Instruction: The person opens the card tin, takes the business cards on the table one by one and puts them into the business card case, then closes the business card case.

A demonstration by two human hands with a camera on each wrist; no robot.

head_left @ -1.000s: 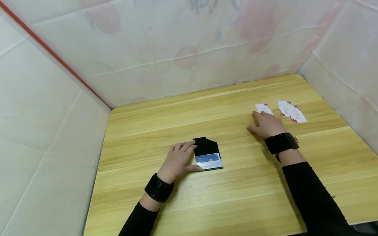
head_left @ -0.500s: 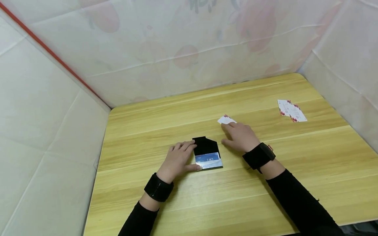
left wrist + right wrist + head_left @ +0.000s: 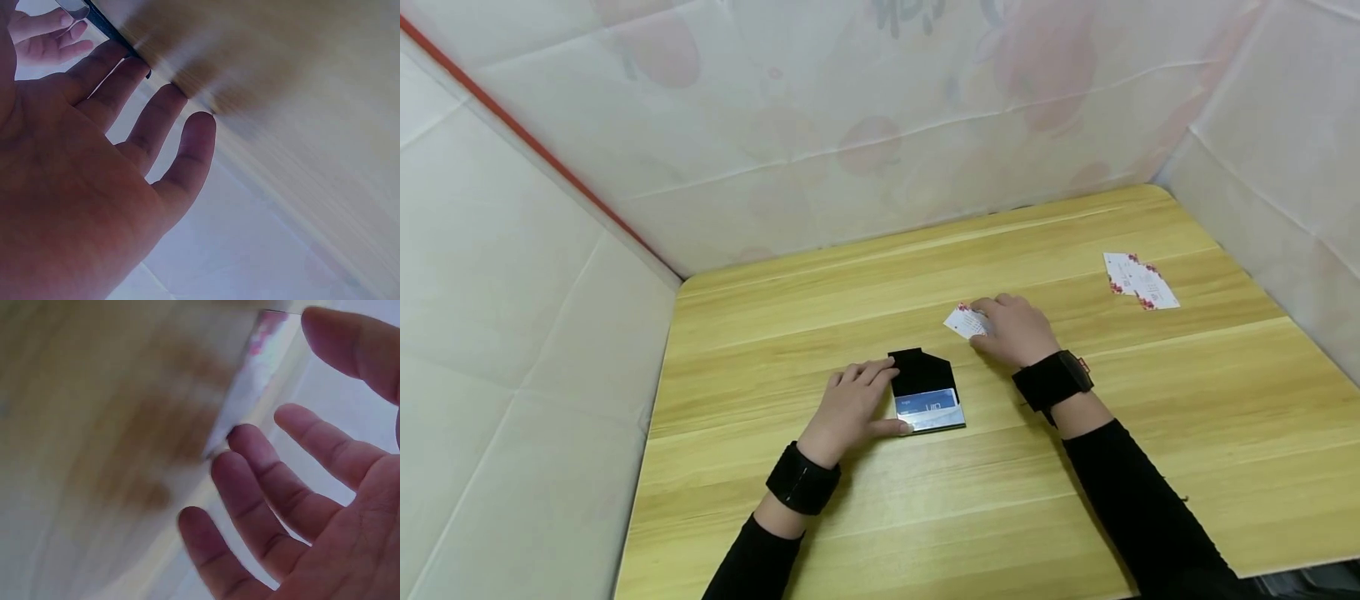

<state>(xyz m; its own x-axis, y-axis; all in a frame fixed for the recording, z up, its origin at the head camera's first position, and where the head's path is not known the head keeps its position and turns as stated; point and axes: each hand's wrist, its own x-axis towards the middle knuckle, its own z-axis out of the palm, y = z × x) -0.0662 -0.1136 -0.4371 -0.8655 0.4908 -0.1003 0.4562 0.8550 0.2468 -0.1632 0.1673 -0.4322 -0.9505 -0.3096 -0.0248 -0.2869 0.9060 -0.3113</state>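
Observation:
An open black card holder [image 3: 922, 373] lies flat on the table, a blue-and-white card [image 3: 928, 408] showing in its lower part. My left hand [image 3: 850, 408] rests at its left side, thumb pressing the lower left corner and fingertips touching the upper left edge; the fingers look relaxed in the left wrist view. Up and to the right of the holder, my right hand [image 3: 1018, 329] grips a white card with red flowers [image 3: 962, 321] between thumb and fingers. In the right wrist view, the card [image 3: 250, 381] stands tilted, thumb at one end and fingertips at the other.
Two more white flowered cards [image 3: 1141, 281] lie overlapping at the far right of the wooden table [image 3: 820, 308]. White printed cloth walls [image 3: 880, 100] close off the back and both sides. A strap circles each wrist.
My right hand has moved left from near the other cards, bringing one flowered card towards the holder, and its thumb now meets the card. The left hand and holder have stayed put.

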